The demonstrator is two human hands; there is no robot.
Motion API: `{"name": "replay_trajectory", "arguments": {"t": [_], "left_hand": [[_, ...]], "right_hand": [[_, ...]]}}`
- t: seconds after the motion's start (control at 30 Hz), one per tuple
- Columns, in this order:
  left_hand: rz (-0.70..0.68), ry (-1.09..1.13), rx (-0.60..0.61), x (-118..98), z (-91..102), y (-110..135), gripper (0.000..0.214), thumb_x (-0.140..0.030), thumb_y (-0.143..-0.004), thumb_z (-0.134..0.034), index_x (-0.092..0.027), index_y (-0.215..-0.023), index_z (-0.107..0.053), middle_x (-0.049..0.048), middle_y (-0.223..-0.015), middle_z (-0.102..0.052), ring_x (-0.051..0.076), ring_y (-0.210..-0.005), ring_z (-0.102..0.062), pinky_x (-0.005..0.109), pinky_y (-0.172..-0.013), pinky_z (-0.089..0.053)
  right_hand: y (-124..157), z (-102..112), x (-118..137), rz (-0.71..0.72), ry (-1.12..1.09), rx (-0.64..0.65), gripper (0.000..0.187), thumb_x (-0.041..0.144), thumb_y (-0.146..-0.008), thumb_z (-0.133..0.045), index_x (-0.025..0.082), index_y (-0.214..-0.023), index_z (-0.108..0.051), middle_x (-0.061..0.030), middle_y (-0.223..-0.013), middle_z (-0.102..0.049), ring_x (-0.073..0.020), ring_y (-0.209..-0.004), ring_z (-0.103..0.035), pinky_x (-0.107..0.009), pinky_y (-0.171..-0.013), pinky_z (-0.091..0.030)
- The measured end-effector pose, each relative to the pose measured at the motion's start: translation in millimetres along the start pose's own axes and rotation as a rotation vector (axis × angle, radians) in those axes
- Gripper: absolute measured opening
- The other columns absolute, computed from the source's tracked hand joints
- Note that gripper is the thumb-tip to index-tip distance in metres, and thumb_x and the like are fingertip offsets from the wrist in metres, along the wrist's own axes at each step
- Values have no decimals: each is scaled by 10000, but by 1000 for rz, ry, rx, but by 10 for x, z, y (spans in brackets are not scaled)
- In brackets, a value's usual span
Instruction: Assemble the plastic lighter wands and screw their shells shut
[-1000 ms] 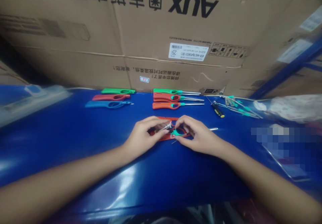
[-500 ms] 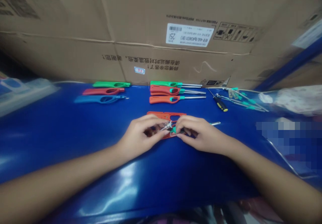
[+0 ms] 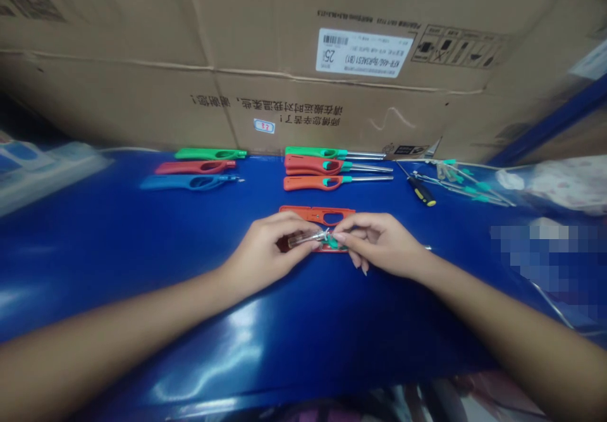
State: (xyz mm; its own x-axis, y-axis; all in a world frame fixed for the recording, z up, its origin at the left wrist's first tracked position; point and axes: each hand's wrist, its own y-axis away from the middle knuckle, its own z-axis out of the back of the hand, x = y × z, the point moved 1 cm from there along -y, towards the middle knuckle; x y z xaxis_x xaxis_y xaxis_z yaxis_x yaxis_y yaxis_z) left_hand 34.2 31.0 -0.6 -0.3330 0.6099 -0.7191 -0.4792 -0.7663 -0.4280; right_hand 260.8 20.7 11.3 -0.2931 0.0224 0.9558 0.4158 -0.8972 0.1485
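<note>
My left hand [image 3: 270, 245] is closed on a small clear fuel tank [image 3: 303, 239] with a metal end, lying sideways and pointing right. At that end, my right hand [image 3: 374, 242] pinches thumb and forefinger together beside the green trigger piece [image 3: 331, 243]; whatever small part is between them is hidden. Below the tank, part of an orange-red lighter casing [image 3: 327, 250] shows, mostly covered by my fingers. Just behind my hands lies an orange lighter casing half [image 3: 303, 212], with an oval trigger opening. A bit of metal tube peeks out right of my right hand.
Behind, several assembled lighters [image 3: 308, 183] lie in a stack of rows, with coloured lighter handles [image 3: 194, 183] to their left. A black-yellow screwdriver [image 3: 422, 192] and loose metal tubes with green triggers [image 3: 474, 188] lie right. A cardboard box [image 3: 265, 42] walls the back.
My right hand's lower fingers have uncurled and dropped away from the parts. More of the clear tank shows in my left hand. The view has shifted slightly.
</note>
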Motion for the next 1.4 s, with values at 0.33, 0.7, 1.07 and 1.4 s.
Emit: {"name": "replay_trajectory", "arguments": {"t": [0.33, 0.7, 1.07, 1.4], "left_hand": [[2, 4, -3, 1, -8, -3, 148, -208, -879, -727, -164, -1015, -762, 59, -954, -751, 149, -829, -694, 238, -730, -535], [5, 9, 1, 3, -6, -1, 146, -212, -880, -721, -172, -1014, -761, 58, -952, -747, 149, -817, -686, 242, -710, -528], [10, 11, 15, 7, -11, -2, 150, -208, -881, -717, -180, -1023, -759, 54, -947, -743, 152, -821, -687, 251, -724, -529], [14, 6, 21, -6, -6, -3, 142, -218, -885, -713, -177, -1012, -761, 56, -938, -742, 151, -812, -685, 248, -716, -523]], "right_hand": [[-16, -21, -1, -5, 14, -52, 274, 432, -882, -658, 163, -922, -628, 63, -534, -505, -72, -394, -465, -169, -323, -424], [-3, -14, -11, 23, 21, -74, 266, 416, -908, -644, 150, -894, -631, 72, -547, -489, -47, -367, -431, -165, -326, -362], [-18, -22, -17, 76, 61, -100, 297, 440, -902, -657, 145, -874, -643, 62, -541, -500, -52, -381, -427, -194, -350, -330], [-16, -21, -37, 80, 82, -102, 296, 440, -903, -647, 145, -874, -643, 57, -548, -501, -53, -393, -419, -196, -364, -318]]}}
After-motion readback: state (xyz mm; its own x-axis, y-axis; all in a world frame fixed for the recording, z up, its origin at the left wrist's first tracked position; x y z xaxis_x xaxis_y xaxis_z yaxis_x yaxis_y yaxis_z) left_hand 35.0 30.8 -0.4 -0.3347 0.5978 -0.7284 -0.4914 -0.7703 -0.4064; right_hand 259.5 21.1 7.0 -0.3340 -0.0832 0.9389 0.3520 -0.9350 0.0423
